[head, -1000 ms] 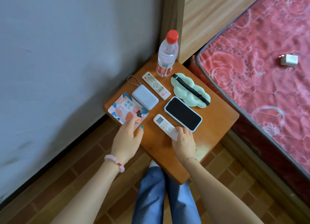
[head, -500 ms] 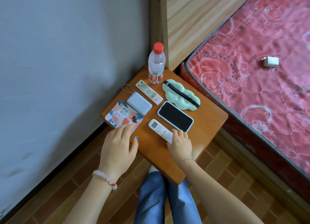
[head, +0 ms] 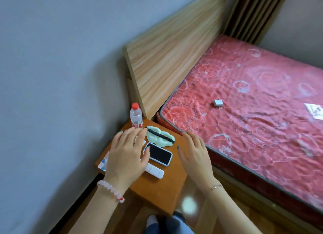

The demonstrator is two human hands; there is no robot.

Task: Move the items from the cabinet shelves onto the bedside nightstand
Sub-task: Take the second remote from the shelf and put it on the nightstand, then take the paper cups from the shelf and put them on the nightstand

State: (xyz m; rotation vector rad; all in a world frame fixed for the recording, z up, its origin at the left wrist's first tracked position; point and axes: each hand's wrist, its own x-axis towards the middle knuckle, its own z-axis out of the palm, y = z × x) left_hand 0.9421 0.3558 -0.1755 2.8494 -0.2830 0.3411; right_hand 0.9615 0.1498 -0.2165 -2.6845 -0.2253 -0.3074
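Our left hand (head: 125, 156) and right hand (head: 194, 156) are spread, holding nothing. The phone (head: 159, 154) looks slippery; we'd hold its sides.

1 water bottle (head: 136, 115), 1 eye mask (head: 160, 138), 1 phone (head: 158, 154), 1 white remote (head: 155, 171), 1 nightstand (head: 167, 186), 1 mattress (head: 253, 111), 1 small white block (head: 218, 103), 2 bracelets (head: 110, 190), 2 hands: left hand (head: 126, 155), right hand (head: 194, 157)

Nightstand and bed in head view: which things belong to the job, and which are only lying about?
Job: orange wooden nightstand; clear plastic bottle with red cap; mint cloud-shaped eye mask; black phone in pale case; white remote control.
Lying about: small white cube and printed paper card, both on the red mattress.
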